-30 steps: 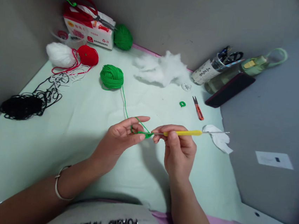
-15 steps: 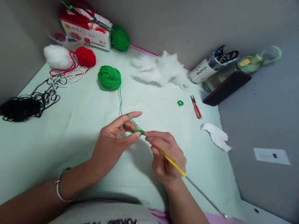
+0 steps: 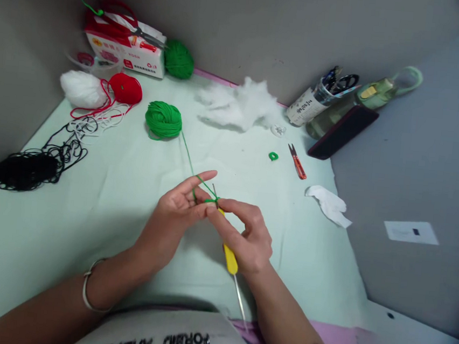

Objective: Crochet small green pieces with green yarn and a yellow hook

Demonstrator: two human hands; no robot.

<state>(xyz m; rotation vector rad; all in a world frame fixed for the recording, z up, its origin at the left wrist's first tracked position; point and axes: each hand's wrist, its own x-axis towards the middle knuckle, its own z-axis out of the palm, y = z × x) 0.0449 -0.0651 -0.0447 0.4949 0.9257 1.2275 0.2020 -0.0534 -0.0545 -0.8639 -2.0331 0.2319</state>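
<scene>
My left hand pinches a small green crochet piece, with the green strand looped over its raised forefinger. That strand runs back across the cloth to a green yarn ball. My right hand is closed on a yellow-handled crochet hook. The hook's metal tip pokes up through the green loops, and its long metal tail points down toward my body. Both hands meet above the middle of the pale green cloth.
White, red and black yarn lie at the left, a red-and-white box and second green ball at the back. White stuffing, red snips, a small green ring, a phone and jar of tools sit right.
My right hand has swung the hook round: its handle pointed right, then down-right, and now points toward me with the tip up through the loops. My left hand stays pinching the green piece.
</scene>
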